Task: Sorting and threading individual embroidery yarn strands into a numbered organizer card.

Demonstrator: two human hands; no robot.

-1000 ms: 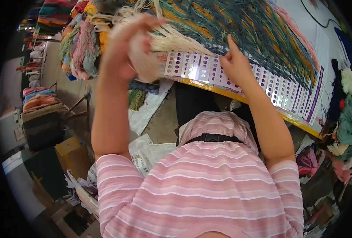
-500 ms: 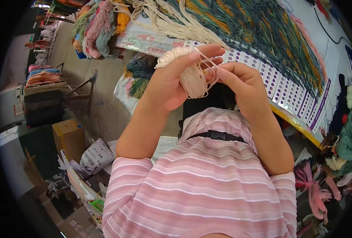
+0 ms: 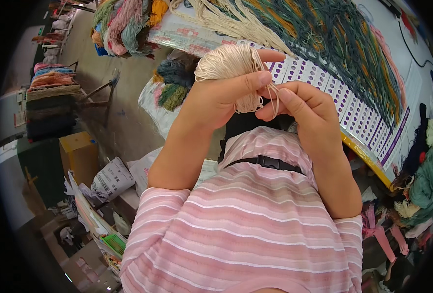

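A cream-coloured skein of yarn (image 3: 226, 62) sits in my left hand (image 3: 223, 97), its strands looped in a thick bundle around the hand. The left thumb lies across the front of the bundle, and part of the yarn hangs below it. Close against it on the right, my right hand (image 3: 306, 105) pinches a few loose strands (image 3: 273, 97) between thumb and fingers. These strands run from the bundle to the right fingertips. Some of the left fingers are hidden behind the yarn.
Ahead is a table with long green, blue and mustard yarn (image 3: 319, 44), cream yarn (image 3: 231, 19) and a white card with rows of purple dots (image 3: 346, 93). Coloured skeins (image 3: 126, 24) hang at far left. A cardboard box (image 3: 78, 156) stands left; more yarn (image 3: 429, 180) lies right.
My left hand has turned, bringing the thumb across the skein's front, with more of the bundle above it. My right hand has shifted slightly right and down, still pinching strands.
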